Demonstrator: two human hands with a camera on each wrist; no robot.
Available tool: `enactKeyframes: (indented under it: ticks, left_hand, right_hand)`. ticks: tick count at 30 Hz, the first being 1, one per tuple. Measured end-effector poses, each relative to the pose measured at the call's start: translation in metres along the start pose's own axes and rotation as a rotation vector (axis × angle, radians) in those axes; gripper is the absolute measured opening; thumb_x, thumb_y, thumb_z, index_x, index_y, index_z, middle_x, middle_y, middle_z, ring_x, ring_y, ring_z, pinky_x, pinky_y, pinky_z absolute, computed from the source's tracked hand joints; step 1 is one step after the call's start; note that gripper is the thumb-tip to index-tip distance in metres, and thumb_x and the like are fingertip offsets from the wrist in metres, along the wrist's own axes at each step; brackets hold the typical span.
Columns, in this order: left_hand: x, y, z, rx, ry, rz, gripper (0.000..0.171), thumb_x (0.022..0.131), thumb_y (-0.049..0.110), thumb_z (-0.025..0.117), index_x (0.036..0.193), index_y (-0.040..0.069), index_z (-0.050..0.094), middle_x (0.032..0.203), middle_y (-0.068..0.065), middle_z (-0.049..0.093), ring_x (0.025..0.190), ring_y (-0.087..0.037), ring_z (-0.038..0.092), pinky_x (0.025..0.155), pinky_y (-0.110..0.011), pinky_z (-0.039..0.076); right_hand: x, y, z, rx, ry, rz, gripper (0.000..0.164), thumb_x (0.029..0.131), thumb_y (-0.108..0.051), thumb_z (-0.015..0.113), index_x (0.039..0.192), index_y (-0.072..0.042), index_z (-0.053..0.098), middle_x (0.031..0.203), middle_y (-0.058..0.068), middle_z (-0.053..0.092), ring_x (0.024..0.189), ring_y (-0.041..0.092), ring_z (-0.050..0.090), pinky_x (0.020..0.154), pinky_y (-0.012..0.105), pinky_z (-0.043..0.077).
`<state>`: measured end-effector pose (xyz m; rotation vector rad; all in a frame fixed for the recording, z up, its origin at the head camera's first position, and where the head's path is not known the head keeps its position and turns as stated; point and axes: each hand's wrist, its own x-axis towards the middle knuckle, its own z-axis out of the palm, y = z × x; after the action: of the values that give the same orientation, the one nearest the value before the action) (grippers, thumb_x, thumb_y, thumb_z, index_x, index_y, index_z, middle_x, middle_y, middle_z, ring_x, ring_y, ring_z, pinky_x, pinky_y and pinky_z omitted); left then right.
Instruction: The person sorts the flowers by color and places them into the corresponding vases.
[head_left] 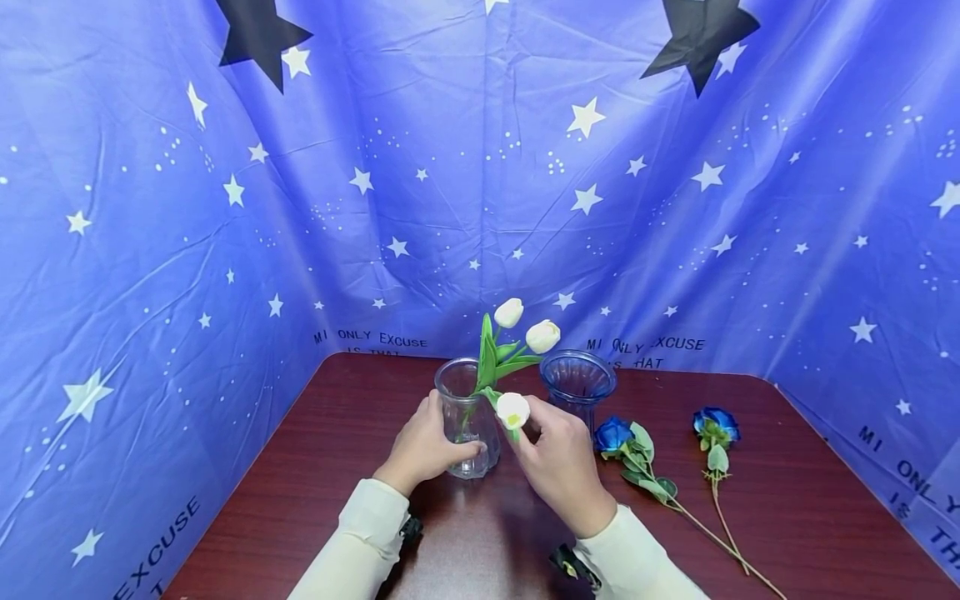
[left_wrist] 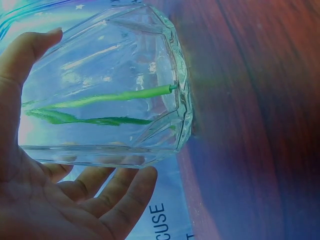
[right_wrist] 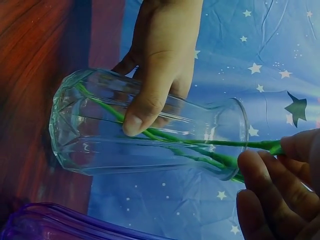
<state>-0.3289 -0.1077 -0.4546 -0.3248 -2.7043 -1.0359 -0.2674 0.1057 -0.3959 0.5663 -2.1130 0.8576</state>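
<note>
A clear glass vase (head_left: 472, 429) stands upright on the table. My left hand (head_left: 426, 443) grips it from the left, the thumb (right_wrist: 142, 112) across the near side and the other fingers round the far side. Two white tulips (head_left: 509, 312) (head_left: 543, 336) with green leaves lean out of its mouth to the right. At the rim, my right hand (head_left: 564, 454) pinches the green stem (right_wrist: 265, 144) of another white tulip (head_left: 513, 410), whose bloom faces the head camera. Through the glass, green stems (left_wrist: 120, 96) reach down toward the vase's base.
Behind my right hand stands a blue glass vase (head_left: 577, 385). Two blue roses (head_left: 615, 435) (head_left: 716, 427) with long stems lie on the right of the brown table (head_left: 300, 517). A blue curtain (head_left: 465, 167) with stars encloses the table's back and sides.
</note>
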Motion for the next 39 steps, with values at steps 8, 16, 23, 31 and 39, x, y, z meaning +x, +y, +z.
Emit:
enactKeyframes:
  ticks: [8,16,23,31,39]
  left_hand:
    - [0.0,0.001,-0.001,-0.005,-0.001,0.002,0.095,0.068,0.058,0.09,0.137,0.01,0.046,0.118,-0.007,0.059,0.106,-0.024,0.064,0.09,-0.046,0.056]
    - [-0.001,0.002,-0.002,-0.012,0.006,0.011,0.093,0.068,0.056,0.09,0.136,0.01,0.047,0.117,-0.006,0.059,0.105,-0.023,0.064,0.089,-0.045,0.056]
    - [0.0,0.0,0.0,-0.02,0.004,0.01,0.091,0.068,0.054,0.09,0.136,0.012,0.047,0.118,-0.005,0.059,0.106,-0.022,0.064,0.09,-0.045,0.055]
    - [-0.001,0.0,-0.001,-0.02,0.012,0.023,0.094,0.067,0.056,0.09,0.137,0.011,0.047,0.118,-0.007,0.06,0.107,-0.024,0.064,0.091,-0.045,0.055]
    - [-0.001,0.001,-0.001,-0.018,0.012,0.025,0.091,0.067,0.055,0.091,0.134,0.01,0.048,0.117,-0.006,0.059,0.105,-0.023,0.064,0.09,-0.045,0.055]
  right_hand:
    - [-0.003,0.002,0.005,-0.075,-0.014,-0.007,0.019,0.087,-0.031,0.085,0.101,-0.02,0.076,0.064,-0.012,0.053,0.056,0.004,0.042,0.053,0.023,0.037]
    - [-0.002,-0.002,0.002,-0.087,-0.042,0.016,0.017,0.089,-0.032,0.083,0.1,-0.022,0.075,0.063,-0.013,0.052,0.055,0.002,0.041,0.051,0.022,0.035]
    - [0.0,-0.012,-0.011,0.076,-0.022,-0.048,0.033,0.087,-0.016,0.08,0.118,-0.018,0.068,0.078,-0.012,0.063,0.06,-0.001,0.055,0.057,0.018,0.047]
    - [0.004,-0.021,-0.017,0.308,0.235,-0.37,0.049,0.082,-0.008,0.073,0.122,0.012,0.052,0.077,0.002,0.052,0.051,0.0,0.037,0.048,0.009,0.031]
    - [0.019,-0.035,-0.026,0.307,0.408,-0.544,0.035,0.096,-0.021,0.074,0.106,0.012,0.064,0.072,0.004,0.042,0.056,0.005,0.034,0.051,0.011,0.026]
